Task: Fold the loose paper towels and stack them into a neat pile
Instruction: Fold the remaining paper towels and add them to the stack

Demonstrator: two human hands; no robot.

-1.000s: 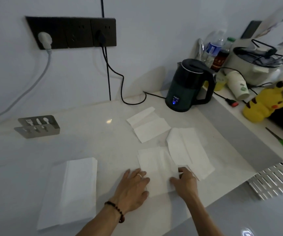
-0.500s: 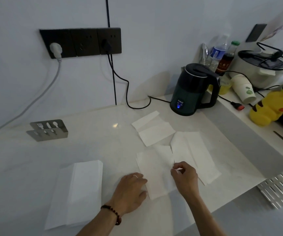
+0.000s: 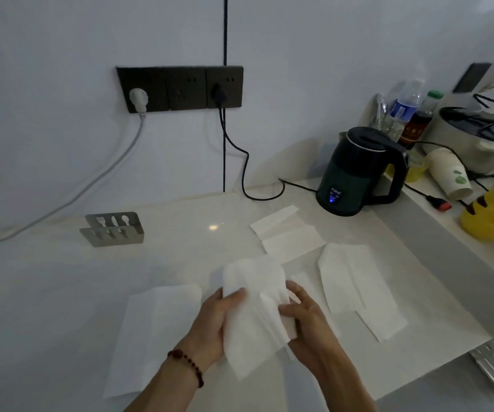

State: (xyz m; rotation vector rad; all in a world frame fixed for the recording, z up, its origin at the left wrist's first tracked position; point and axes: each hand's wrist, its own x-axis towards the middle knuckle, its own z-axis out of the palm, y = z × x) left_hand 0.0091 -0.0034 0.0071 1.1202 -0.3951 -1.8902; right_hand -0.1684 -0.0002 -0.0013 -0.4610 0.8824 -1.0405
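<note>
1. Head view, change: both hands now off the desk [image 3: 61, 292] and raised. Half a second ago the left hand lay flat beside the towel and the right pinched its edge; now the paper towel [image 3: 254, 310] is lifted clear of the surface and held in the air between them.
2. Head view, meaning: judged as pick-up done, fold in progress. Towel hangs creased and rumpled, not yet a clean rectangle, so it is not ready for the pile.
3. Head view, left hand [image 3: 214, 325]: grip clenched on the towel's left edge, thumb on top of the sheet, fingers hidden behind it. Wrist with bead bracelet [image 3: 188, 364] angled up from lower left.
4. Head view, right hand [image 3: 306, 319]: grip pinching the towel's right edge, thumb over the front, fingers curled past the sheet. Forearm comes in from lower right.
5. Head view, where things are: held towel sits just right of the folded pile [image 3: 150, 328], which lies flat on the desk at left. Two loose towels remain on the desk: one [image 3: 355, 286] right of the hands, one [image 3: 289, 236] further back near the kettle [image 3: 355, 173]. Judged: at least these two still to fold after this one.
</note>
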